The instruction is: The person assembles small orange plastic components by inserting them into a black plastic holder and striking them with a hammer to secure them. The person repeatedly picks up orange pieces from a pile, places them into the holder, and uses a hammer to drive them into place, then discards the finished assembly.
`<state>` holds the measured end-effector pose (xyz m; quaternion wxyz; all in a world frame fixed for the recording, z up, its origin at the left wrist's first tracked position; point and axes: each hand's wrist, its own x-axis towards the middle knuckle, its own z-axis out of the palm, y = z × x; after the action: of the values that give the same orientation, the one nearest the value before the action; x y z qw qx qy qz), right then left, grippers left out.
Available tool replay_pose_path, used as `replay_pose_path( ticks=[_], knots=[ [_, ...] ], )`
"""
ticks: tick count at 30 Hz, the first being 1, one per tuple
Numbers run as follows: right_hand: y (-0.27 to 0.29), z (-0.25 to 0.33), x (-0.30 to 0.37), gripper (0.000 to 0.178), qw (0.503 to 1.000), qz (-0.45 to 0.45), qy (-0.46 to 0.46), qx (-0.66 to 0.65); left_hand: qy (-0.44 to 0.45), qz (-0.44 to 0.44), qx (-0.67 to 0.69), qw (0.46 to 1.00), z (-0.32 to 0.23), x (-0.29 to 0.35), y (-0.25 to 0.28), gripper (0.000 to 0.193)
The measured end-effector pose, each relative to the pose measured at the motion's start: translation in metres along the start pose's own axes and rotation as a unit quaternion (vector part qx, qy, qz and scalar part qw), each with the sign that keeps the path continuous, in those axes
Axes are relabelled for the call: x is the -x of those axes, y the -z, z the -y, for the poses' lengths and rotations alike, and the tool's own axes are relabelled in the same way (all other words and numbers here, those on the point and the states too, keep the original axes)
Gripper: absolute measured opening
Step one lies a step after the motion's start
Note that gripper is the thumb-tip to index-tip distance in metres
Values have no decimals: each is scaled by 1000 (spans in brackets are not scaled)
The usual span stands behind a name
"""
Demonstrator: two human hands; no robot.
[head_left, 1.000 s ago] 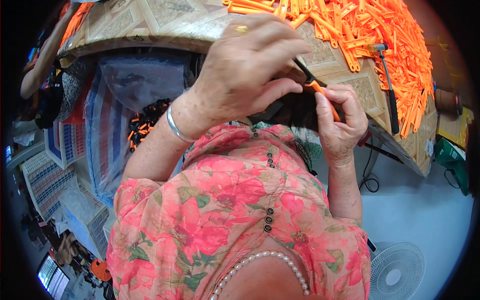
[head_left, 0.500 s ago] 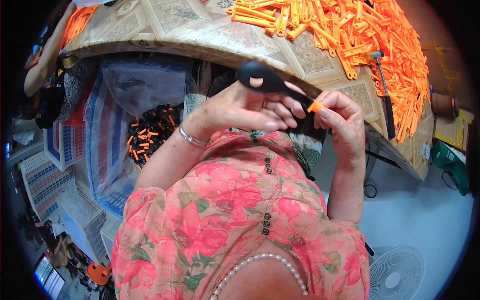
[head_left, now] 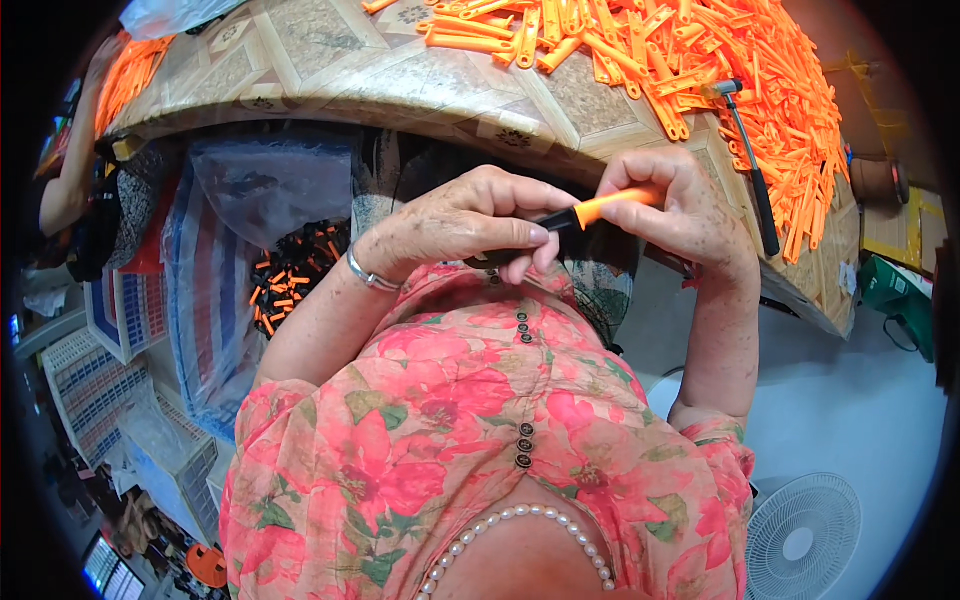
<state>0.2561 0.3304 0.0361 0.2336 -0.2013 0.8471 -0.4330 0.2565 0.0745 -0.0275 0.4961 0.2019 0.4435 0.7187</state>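
My left hand [head_left: 470, 222] is closed around a black utensil [head_left: 560, 220], whose short neck shows beyond the thumb; its head is mostly hidden behind the fingers. An orange handle [head_left: 612, 204] sits against the end of that neck, in line with it. My right hand [head_left: 682, 205] grips the handle between thumb and bent fingers, covering its far end. Both hands are in front of my body, just off the table's near edge. Ahead and to the right, a large heap of loose orange handles [head_left: 700, 60] covers part of the table [head_left: 400, 75].
A hammer [head_left: 752, 165] lies beside the heap. To the left, a striped bag [head_left: 205, 290] holds several black and orange pieces [head_left: 290, 280]. White plastic crates [head_left: 75, 385] stand beyond it. A fan [head_left: 800, 540] is at the lower right. Another person's arm [head_left: 75, 180] reaches in at far left.
My left hand has turned the utensil so its head no longer shows plainly. My right hand has rotated, and much more of the orange handle is visible. The whole view has shifted slightly.
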Motion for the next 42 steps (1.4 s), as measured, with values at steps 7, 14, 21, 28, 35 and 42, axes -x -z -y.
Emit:
replay_pose_path(
  ticks=[7,14,21,28,35,42],
  knots=[
    [21,-37,21,21,779,-459,31,426,-53,-183,49,980,10,-7,-12,36],
    [33,-86,40,18,747,-481,-129,440,-67,-228,103,966,15,-12,-12,35],
    [38,-86,43,16,765,-464,-35,444,-61,-253,132,956,14,-17,-22,34],
    [-27,-16,36,31,949,-286,-39,130,-33,-280,94,955,2,-19,-29,31],
    [-42,-11,30,45,958,-277,42,65,-29,-298,104,949,4,-24,-31,29],
    [-53,-12,27,66,926,-270,60,256,-24,-300,103,948,2,-25,-33,27]
  ],
)
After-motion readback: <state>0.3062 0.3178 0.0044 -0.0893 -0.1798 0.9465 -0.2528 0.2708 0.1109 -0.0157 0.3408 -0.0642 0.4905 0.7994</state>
